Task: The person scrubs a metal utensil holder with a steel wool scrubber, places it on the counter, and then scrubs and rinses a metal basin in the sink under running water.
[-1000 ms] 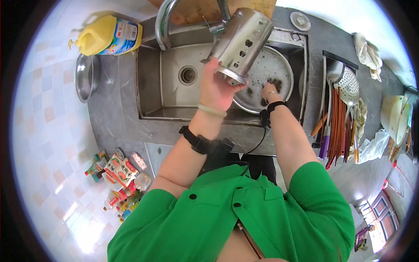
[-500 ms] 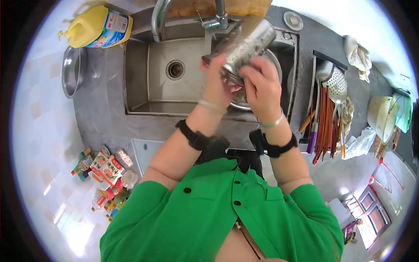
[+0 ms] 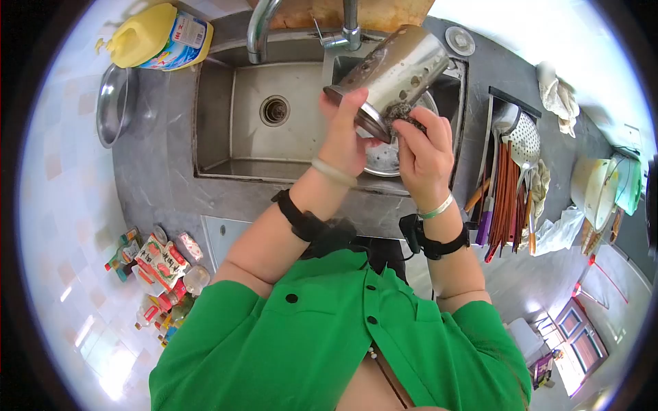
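Observation:
A shiny metal utensil holder (image 3: 404, 61), a cylinder with holes in its wall, is tilted over the right part of the sink (image 3: 250, 147). My left hand (image 3: 345, 140) is closed around its flanged lower end. In my right hand (image 3: 428, 147), the fingers pinch a grey steel wool scrubber (image 3: 399, 111) against the outside of the holder near that flange. Below both hands sits a round metal basin (image 3: 382, 161), partly hidden by the holder and my hands.
The faucet (image 3: 259, 34) stands behind the sink. A yellow jug (image 3: 147, 38) and a metal bowl (image 3: 113, 106) are on the left. At right lie chopsticks (image 3: 504, 198) and a slotted skimmer (image 3: 525, 140). A round lid (image 3: 460, 41) rests behind the sink's right corner.
The holder has shifted slightly right, and its flange and holes show more clearly. My right hand has moved slightly right and down, with the scrubber now visible at its fingertips.

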A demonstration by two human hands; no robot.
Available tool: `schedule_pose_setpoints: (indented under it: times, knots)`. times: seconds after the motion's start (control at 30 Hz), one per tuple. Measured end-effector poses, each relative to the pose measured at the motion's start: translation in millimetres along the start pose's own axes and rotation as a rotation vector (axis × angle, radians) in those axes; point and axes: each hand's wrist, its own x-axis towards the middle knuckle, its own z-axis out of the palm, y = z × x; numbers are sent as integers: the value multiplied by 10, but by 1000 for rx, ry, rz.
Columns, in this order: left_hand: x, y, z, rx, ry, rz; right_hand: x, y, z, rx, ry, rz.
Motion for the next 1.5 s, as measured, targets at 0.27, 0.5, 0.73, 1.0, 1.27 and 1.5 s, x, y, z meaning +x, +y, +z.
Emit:
schedule_pose_setpoints:
  times: [0.27, 0.5, 0.73, 1.0, 1.27, 1.5]
  knots:
    - [46, 27, -48, -13, -60, 11, -56, 54, -62, 8, -108, -13]
    - [-57, -31, 16, 77, -36, -55, 80, -11, -115, -4, -99, -78]
    - [-43, -120, -39, 28, -18, -100, 120, -68, -153, 5, -105, -77]
    - [-27, -191, 14, -34, -85, -33, 142, -94, -158, -8, -67, -102]
    - [-65, -175, 18, -48, -132, -94, 109, -97, -134, 2, -70, -93]
    - [-26, 12, -140, -308, -382, -189, -257, 60, -122, 75, -50, 42]
